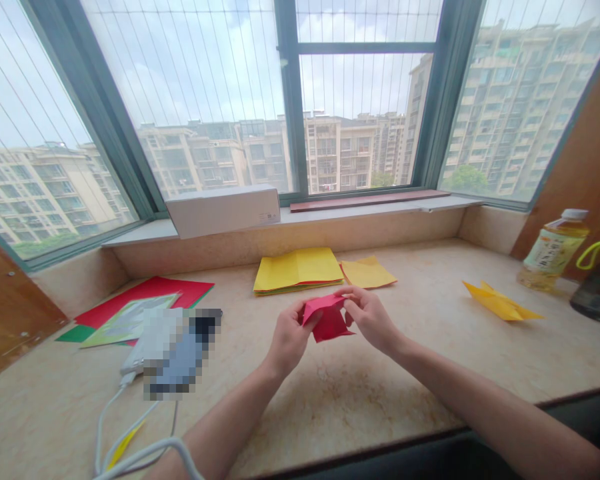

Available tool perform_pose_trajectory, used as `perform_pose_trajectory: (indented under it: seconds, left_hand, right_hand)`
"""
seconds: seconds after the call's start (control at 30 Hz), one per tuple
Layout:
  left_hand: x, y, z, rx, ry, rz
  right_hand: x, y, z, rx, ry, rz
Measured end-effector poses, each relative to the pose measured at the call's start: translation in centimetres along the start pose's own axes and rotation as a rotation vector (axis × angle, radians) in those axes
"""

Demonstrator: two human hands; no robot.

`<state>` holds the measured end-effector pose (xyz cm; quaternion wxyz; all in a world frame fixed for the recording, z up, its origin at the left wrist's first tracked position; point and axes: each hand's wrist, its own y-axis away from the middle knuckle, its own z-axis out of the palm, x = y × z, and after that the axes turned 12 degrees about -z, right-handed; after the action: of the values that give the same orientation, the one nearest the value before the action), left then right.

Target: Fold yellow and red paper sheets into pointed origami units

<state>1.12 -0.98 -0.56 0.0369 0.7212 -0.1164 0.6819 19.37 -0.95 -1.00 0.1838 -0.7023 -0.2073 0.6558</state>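
2 hands, left (pixel 291 335) and right (pixel 369 319), are pinching the creased red paper (pixel 327 319) at center; smooth stone counter (pixel 380 400) is lying open toward 6 o'clock, its edge running beyond.

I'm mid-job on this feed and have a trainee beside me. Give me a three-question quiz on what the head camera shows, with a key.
1. True or false: the left hand and the right hand both hold the folded red paper.

2. Multiple choice: which of these rests on the windowsill?
a) a desk lamp
b) a long white box
c) a pair of scissors

3. Fill in the missing word: the cap on the bottle at the right is ____ in colour.

Key: 1 true; 2 b; 3 white.
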Motion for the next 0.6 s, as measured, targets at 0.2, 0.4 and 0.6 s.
perform_pose_trajectory:
  seconds: [0.2,0.4,0.6]
  left_hand:
    - [0.02,0.05,-0.05,0.001,-0.031,-0.049]
    - [-0.19,-0.11,-0.11,0.046,0.051,-0.091]
    - [0.08,0.14,0.14,0.008,0.213,-0.168]
  right_hand:
    - [-0.36,-0.01,-0.18,-0.030,-0.082,0.049]
    - [-0.31,-0.27,-0.55,-0.045,-0.085,0.025]
    - [-0.07,-0.16,-0.42,-0.069,-0.024,-0.020]
